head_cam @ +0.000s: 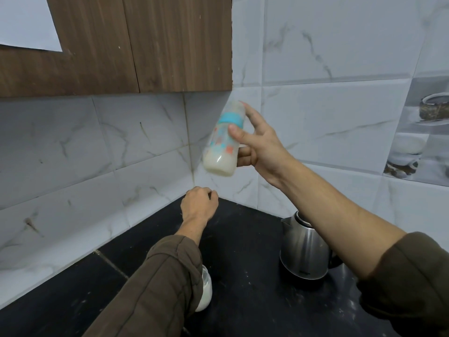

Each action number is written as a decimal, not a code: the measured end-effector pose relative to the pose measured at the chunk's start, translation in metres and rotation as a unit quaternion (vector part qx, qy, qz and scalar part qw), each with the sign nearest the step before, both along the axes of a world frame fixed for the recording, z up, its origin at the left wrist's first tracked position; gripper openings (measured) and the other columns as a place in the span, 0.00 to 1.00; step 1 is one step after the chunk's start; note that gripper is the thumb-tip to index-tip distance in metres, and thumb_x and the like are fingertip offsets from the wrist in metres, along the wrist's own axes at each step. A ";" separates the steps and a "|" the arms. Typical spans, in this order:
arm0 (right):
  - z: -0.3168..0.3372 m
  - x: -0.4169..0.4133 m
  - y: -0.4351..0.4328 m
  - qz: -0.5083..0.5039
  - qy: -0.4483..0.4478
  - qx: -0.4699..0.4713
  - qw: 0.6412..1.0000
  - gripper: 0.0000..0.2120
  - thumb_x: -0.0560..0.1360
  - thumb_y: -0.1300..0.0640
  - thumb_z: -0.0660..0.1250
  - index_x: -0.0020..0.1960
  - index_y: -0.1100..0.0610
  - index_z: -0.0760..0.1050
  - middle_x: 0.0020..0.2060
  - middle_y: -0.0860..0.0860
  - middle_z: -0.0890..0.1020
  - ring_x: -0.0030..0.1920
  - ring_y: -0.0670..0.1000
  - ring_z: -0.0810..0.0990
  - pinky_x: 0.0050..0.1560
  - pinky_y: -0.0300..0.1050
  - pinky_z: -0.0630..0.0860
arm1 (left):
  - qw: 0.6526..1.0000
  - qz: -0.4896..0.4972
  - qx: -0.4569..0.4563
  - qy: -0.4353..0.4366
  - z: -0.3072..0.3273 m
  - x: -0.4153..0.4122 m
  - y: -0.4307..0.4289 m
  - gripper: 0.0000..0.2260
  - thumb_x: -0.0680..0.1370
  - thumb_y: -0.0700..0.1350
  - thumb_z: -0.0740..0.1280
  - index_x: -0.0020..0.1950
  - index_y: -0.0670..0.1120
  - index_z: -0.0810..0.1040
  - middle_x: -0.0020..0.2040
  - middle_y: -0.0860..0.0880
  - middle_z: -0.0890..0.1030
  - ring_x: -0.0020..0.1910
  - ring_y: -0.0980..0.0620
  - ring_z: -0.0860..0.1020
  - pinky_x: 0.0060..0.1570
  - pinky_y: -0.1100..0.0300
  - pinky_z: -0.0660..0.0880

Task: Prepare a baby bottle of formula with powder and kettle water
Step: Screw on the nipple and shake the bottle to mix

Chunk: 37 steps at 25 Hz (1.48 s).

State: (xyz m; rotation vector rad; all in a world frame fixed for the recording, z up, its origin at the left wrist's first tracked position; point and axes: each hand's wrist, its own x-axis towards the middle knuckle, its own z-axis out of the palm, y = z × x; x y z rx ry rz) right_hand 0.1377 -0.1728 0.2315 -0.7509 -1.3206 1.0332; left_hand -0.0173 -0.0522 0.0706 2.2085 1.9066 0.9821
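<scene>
My right hand (257, 144) holds the baby bottle (222, 141) up in front of the tiled corner, tilted with its cap end up and to the right. The bottle has a blue ring and cloudy white liquid in its lower part. My left hand (198, 206) hovers below it over the black counter, fingers curled with nothing visible in them. A steel kettle (302, 251) stands on the counter at the right, partly behind my right forearm. A clear jar of white powder (204, 291) stands by my left sleeve, half hidden.
The black counter (243, 276) meets white marble-look wall tiles on the left and at the back. A brown wooden wall cabinet (145, 45) hangs above at the upper left, close to the raised bottle.
</scene>
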 end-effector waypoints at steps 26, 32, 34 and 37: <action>0.013 0.007 0.015 -0.089 0.265 -0.039 0.959 0.28 0.81 0.52 0.73 0.77 0.51 0.67 0.66 0.59 0.80 0.47 0.58 0.90 0.45 0.54 0.86 | 1.000 0.006 0.005 0.008 0.001 -0.003 -0.009 0.17 0.84 0.52 0.60 0.53 0.48 0.87 0.47 0.47 0.84 0.44 0.49 0.77 0.41 0.55 0.74; -0.001 -0.004 -0.005 -0.020 0.015 0.022 0.999 0.31 0.80 0.54 0.74 0.79 0.44 0.66 0.63 0.60 0.83 0.46 0.60 0.88 0.40 0.50 0.84 | 1.000 -0.003 0.003 0.006 0.001 -0.003 -0.009 0.15 0.84 0.52 0.62 0.52 0.48 0.87 0.44 0.49 0.83 0.42 0.50 0.79 0.42 0.54 0.78; 0.008 -0.002 0.004 -0.070 0.155 -0.010 0.985 0.30 0.80 0.53 0.74 0.79 0.48 0.66 0.65 0.60 0.82 0.48 0.60 0.89 0.44 0.53 0.85 | 1.000 0.000 0.006 0.007 0.001 -0.004 -0.009 0.16 0.84 0.52 0.61 0.53 0.48 0.87 0.46 0.48 0.84 0.43 0.49 0.78 0.42 0.55 0.75; 0.010 -0.001 0.011 -0.058 0.209 -0.034 0.976 0.27 0.80 0.51 0.74 0.75 0.53 0.69 0.64 0.58 0.81 0.49 0.59 0.89 0.47 0.55 0.86 | 1.000 0.007 0.003 0.004 0.001 -0.005 -0.009 0.16 0.84 0.53 0.61 0.52 0.48 0.87 0.46 0.48 0.84 0.44 0.48 0.80 0.43 0.54 0.78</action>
